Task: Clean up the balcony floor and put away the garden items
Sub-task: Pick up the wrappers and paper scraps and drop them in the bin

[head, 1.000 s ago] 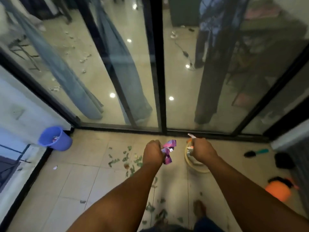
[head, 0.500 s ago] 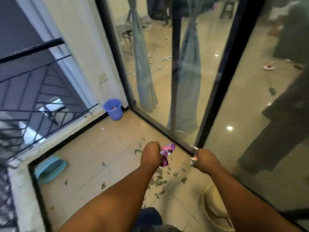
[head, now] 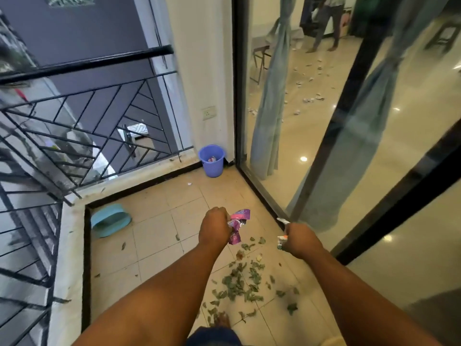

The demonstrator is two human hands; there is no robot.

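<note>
My left hand [head: 214, 228] grips a crumpled purple and pink wrapper [head: 238, 224] held out over the beige tiled floor. My right hand [head: 299, 239] is closed around a small white and orange wrapper [head: 283, 239] whose ends stick out above and below the fist. Several green leaf scraps [head: 243, 280] lie scattered on the tiles below both hands. A blue bucket [head: 212, 159] stands in the far corner with some litter inside it. A small white scrap [head: 189, 184] lies on the floor near the bucket.
A teal tub [head: 111, 219] lies tipped against the low ledge on the left. A black metal railing [head: 82, 121] runs along that ledge. Glass sliding doors with black frames [head: 349, 101] close off the right side; a wall socket [head: 209, 112] sits above the bucket.
The view has swung left from the glass doors toward the railing and bucket corner. Both hands keep hold of their wrappers, and the bucket now lies ahead.
</note>
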